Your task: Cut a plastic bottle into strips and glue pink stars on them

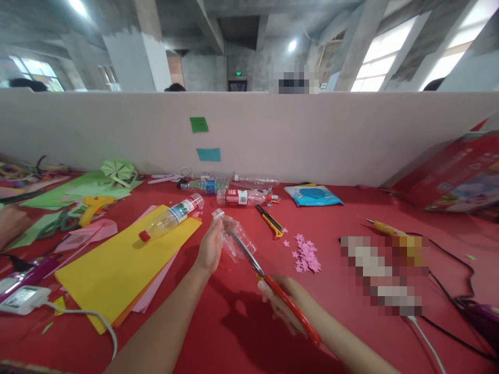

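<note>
Near the middle of the red table, my left hand (210,248) is closed on a cut piece of clear plastic bottle (244,240), its white neck end showing above the fingers. My right hand (286,301) grips a pair of scissors (290,306) with red handles. The metal blades point up and left and lie against the clear plastic; whether they are cutting into it I cannot tell. Right of the plastic are a yellow utility knife (270,221) and a pile of pink paper stars (307,254).
Left, a bottle with a red cap (171,217) lies on yellow paper (128,270). More bottles (241,197) and a blue packet (314,196) lie by the white partition (273,135). A yellow soldering-iron-like tool (384,230) and cables are right. Another person's hand (13,226) is far left.
</note>
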Available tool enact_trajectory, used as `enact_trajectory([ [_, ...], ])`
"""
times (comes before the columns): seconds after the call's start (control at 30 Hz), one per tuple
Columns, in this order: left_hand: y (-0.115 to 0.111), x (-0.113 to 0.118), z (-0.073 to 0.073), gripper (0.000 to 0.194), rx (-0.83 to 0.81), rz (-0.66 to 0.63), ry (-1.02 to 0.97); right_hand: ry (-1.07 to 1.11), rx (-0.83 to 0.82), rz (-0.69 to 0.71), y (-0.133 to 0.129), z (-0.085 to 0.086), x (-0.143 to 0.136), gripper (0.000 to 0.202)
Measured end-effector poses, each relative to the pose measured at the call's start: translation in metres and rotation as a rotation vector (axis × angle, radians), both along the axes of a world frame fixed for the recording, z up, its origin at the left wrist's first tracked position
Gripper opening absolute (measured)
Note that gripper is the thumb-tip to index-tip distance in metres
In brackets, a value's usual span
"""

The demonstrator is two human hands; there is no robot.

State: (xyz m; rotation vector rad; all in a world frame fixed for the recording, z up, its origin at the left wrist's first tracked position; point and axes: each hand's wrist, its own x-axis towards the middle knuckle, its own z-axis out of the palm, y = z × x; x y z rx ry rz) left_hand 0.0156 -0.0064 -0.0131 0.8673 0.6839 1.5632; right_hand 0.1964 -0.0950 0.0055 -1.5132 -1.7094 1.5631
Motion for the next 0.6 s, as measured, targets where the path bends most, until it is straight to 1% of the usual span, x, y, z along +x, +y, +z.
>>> enact_trajectory([
  [0.2,0.0025,-0.0022,-0.0032,0.026,-0.002,-0.005,0.007,-0.038,-0.036,-0.06,0.0014,-0.0055,-0.0011,0.038],
  [0.3,0.0029,-0.0025,-0.0039,0.026,0.01,-0.006,0.019,-0.01,-0.043,-0.055,0.0017,-0.0072,0.0001,0.037],
  [0.47,-0.0021,0.0016,-0.0002,0.026,0.038,-0.01,0.071,0.073,-0.047,-0.018,0.0018,-0.0067,0.0022,0.04],
  [0.6,-0.0054,0.0042,-0.0001,0.028,0.052,-0.013,0.097,0.082,-0.036,-0.01,0.0024,-0.0081,0.0027,0.043],
])
